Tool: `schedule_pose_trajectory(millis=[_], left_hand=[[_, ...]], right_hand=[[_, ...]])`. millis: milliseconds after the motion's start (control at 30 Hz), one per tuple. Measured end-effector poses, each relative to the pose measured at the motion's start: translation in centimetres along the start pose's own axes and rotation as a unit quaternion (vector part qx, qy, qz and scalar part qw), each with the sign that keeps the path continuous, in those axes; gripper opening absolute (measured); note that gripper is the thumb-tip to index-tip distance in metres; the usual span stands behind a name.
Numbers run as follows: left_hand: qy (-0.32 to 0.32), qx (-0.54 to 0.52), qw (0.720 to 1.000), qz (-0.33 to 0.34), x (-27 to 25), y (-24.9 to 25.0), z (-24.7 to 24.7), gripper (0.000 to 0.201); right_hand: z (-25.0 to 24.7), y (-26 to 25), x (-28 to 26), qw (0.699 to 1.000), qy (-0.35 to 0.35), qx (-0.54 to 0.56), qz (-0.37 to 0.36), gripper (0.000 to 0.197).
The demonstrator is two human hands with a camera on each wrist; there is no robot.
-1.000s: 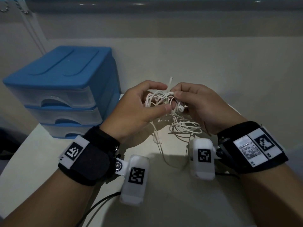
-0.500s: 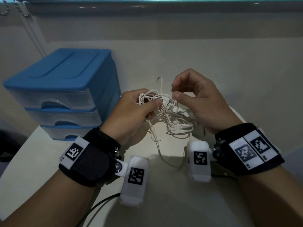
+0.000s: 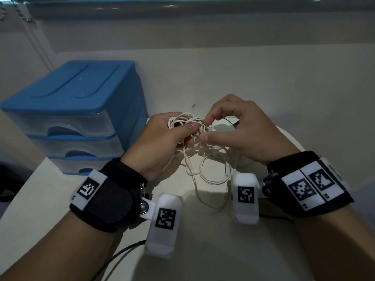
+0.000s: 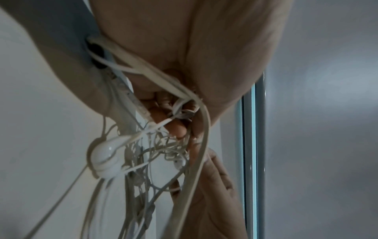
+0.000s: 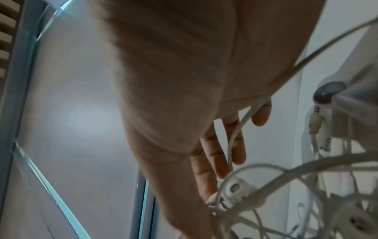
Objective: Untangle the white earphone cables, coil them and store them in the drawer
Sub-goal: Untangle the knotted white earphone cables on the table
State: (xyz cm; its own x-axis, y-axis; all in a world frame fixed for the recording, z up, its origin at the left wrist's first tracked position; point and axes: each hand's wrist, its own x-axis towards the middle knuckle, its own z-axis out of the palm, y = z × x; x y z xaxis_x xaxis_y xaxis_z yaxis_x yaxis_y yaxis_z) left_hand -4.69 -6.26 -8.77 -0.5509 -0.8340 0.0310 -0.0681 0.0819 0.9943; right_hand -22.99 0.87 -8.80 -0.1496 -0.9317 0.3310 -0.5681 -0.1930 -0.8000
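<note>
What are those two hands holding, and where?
The left hand grips the tangled white earphone cables at the top of the bunch; the right hand pinches a strand beside it.

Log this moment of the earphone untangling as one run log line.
stage: untangling | left hand: grips white earphone cables | right hand: picks at a strand | blue drawer unit: all drawers closed

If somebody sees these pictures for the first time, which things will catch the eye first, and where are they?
First, the tangle of white cables at the centre, held up over the pale table: the left hand grips the bunch while the right hand picks at a strand, and loops with an earbud hang below. Next, the blue drawer unit at the left, its three drawers all closed.
</note>
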Motion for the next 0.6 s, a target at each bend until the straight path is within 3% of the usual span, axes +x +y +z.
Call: schedule_pose_trajectory(millis=[167, 333, 600], left_hand=[[-0.018, -0.055, 0.998, -0.027, -0.08, 0.18, 0.04, 0.015], [-0.011, -0.073, 0.997, -0.018, -0.16, 0.32, 0.11, 0.020], [0.037, -0.052, 0.998, -0.020, 0.11, 0.13, 0.08, 0.020]], right_hand=[[-0.04, 0.05, 0.14, 0.999, 0.007, 0.045, 0.016, 0.009], [-0.04, 0.43, 0.35, 0.997, 0.020, 0.068, -0.010, 0.014], [-0.12, 0.28, 0.19, 0.998, 0.050, 0.037, -0.018, 0.006]])
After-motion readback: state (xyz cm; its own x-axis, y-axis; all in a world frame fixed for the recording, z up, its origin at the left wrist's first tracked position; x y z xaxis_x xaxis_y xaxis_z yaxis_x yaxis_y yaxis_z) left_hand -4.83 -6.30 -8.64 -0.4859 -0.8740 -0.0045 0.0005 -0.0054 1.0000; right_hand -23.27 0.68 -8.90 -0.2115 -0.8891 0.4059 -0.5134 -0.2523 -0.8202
